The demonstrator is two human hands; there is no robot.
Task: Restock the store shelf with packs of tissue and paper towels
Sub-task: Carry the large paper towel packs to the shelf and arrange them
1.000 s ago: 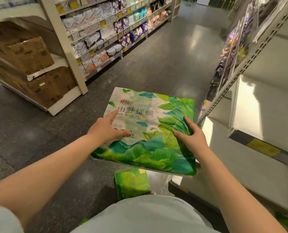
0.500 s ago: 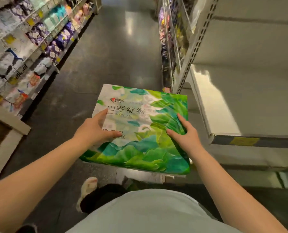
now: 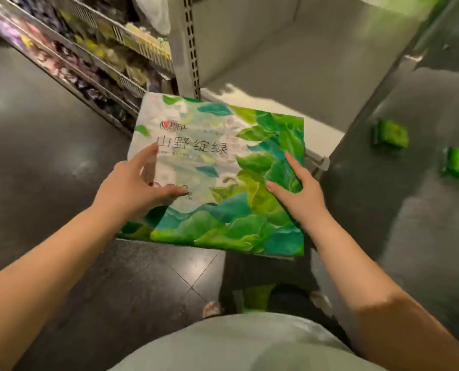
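Tissue pack (image 3: 217, 178): a large flat pack printed with green leaves and Chinese lettering, held level in the air between both hands, over the dark floor (image 3: 49, 156) and the front edge of the bare grey shelf (image 3: 290, 65).
Left hand (image 3: 132, 191): at the pack's left side; thumb and forefinger lie on the top face, the other fingers are hidden, so it seems to grip the edge.
Right hand (image 3: 300, 194): at the pack's right side; forefinger and thumb lie fairly straight on the top face, the rest hidden behind the edge.
Shelf upright (image 3: 188, 49): slotted metal post just behind the pack's far edge.
Neighbouring shelves (image 3: 89, 54): wire-fronted, full of purple and yellow packets, blurred.
Small green packs (image 3: 390, 135): two lie on the grey surface at the right, well apart from the large pack.
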